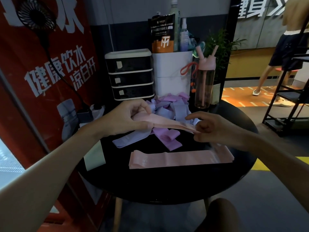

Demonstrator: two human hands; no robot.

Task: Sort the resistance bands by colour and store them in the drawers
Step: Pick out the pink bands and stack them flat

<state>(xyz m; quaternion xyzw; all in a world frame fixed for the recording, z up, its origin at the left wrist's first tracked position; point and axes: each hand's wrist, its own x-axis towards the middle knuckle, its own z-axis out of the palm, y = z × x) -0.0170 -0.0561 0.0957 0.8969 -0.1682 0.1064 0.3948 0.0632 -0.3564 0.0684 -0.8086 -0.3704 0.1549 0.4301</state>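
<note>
Resistance bands in lilac, blue and purple lie in a loose heap [168, 106] just in front of the drawer unit [131, 74], on the round black tabletop [167, 185]. One pink band [167, 123] is off the surface, held drawn out almost level between both hands, in front of the drawer unit and over the near edge of the heap.

The left hand [132, 116] comes in from the lower left on a long, nearly straight forearm. Its fingers [142, 106] are curled and pinch the band's left end against the thumb. The right hand [212, 128] reaches in from the lower right. Its thumb and lower fingers pinch the band's right end, while the index finger [194, 116] is lifted clear and points toward the left hand.

Furthest from the drawer unit, nearest the person, a flat pink stack [180, 159] lies lengthwise on the tabletop (a pale "15" is printed on it). Between that stack and the drawer unit lie a blue band [128, 139] and a folded purple band [168, 138], side by side.

The drawer unit's three dark drawers are all closed, each with a small pale label. Just to its right stands a white bin [172, 72], and beyond that a pink bottle [204, 81].
</note>
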